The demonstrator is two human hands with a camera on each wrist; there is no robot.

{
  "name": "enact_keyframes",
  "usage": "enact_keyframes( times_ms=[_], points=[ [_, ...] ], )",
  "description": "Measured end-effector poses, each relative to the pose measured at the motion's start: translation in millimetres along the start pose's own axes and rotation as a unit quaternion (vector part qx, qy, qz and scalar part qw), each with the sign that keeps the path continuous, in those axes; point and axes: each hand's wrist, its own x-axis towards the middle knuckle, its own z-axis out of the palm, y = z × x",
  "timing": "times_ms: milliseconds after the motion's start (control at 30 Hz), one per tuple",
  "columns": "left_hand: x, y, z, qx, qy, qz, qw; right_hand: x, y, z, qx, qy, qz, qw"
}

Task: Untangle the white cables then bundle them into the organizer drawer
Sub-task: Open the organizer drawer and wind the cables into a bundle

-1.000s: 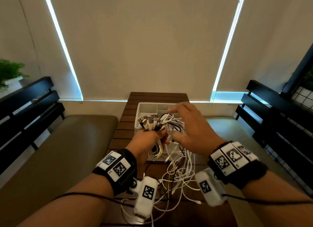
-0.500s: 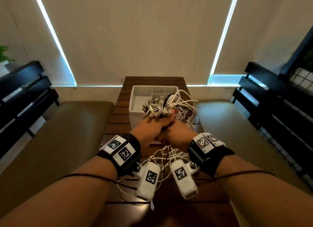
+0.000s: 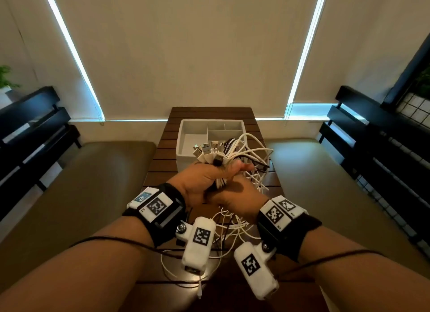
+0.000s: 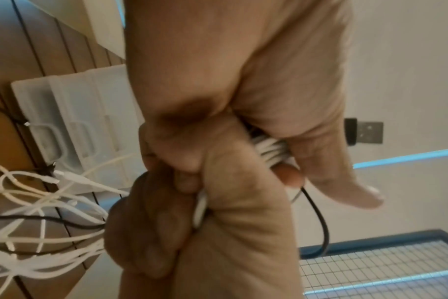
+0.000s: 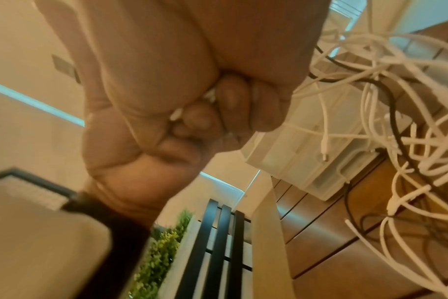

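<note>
My left hand grips a bunch of white cables in a fist above the table. Their plug ends stick up out of the fist, in front of the white organizer drawer. My right hand sits just under and against the left and holds the same bunch lower down. Loops bulge out to the right, and the rest hangs onto the table. In the left wrist view white strands show between the curled fingers. The right wrist view shows my right hand clenched, with loose cables beside it.
The organizer drawer has several empty compartments and stands at the far end of the narrow slatted table. A black cable runs among the white ones. Padded benches flank the table, with black rails beyond. A plant stands at the left.
My right hand, open above the bunch a second ago, has come down and taken hold of it under the left hand. More of the cables are lifted off the table.
</note>
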Motion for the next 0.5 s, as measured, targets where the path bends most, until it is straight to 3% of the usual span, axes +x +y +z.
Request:
enact_keyframes(
  times_ms=[133,200,367,500],
  points=[
    [-0.5,-2.9,4.9,-0.043,0.018,0.009,0.999,-1.1,-1.7,-0.6,-0.044,0.006,-0.012,0.999],
    [0.1,-5.4,7.2,-0.045,0.05,0.005,0.998,0.6,-2.6,-5.2,-0.057,-0.027,0.036,0.997],
    [-1.3,-10.4,6.7,-0.015,0.075,-0.001,0.997,-1.9,-4.9,-16.8,0.131,-0.163,0.169,0.963],
    [-1.9,-4.7,6.8,0.04,0.075,0.018,0.996,-3.7,-5.8,-6.2,0.13,-0.125,0.197,0.964]
  ],
)
